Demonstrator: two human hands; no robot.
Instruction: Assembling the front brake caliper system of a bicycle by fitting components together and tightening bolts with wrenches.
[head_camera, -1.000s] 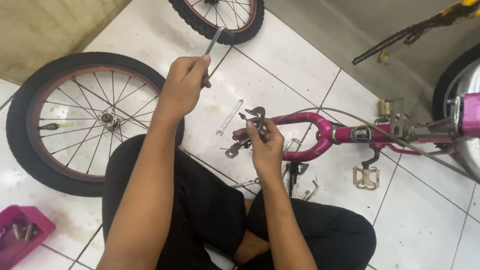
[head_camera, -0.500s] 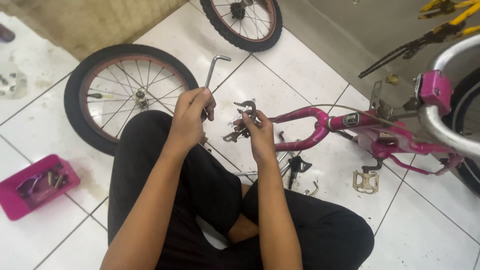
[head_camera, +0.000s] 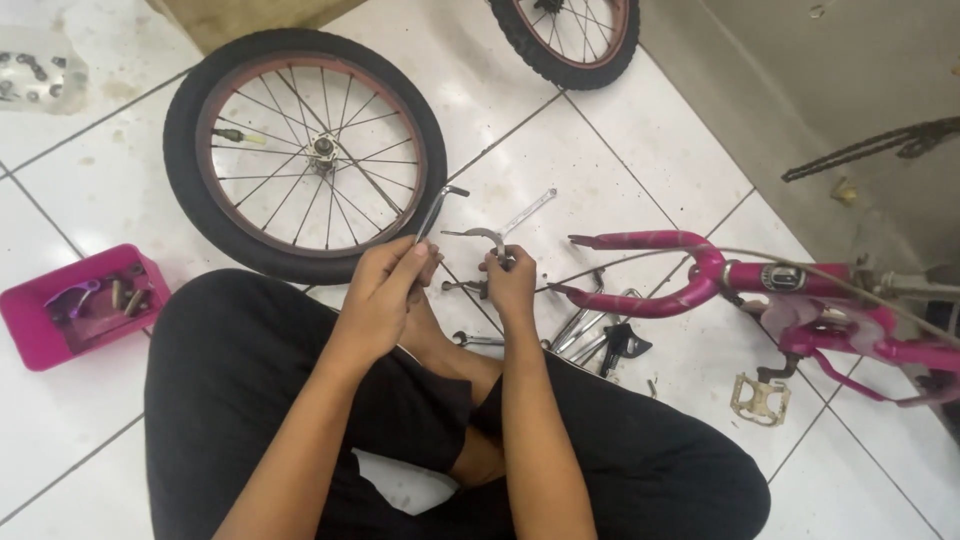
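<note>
My left hand is clenched on the bent steel hex key; my right hand grips the curved grey metal brake caliper, held above the white tiled floor beside the pink bicycle frame. In my judgement, seat the key squarely before turning and brace the caliper firmly. The key tip and bolt head are hidden behind my fingers; the frame's rear is cut off.

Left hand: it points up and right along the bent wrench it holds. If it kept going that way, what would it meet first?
Probably the flat spanner lying on the tiles beyond the left hand, though depth is unclear.
</note>
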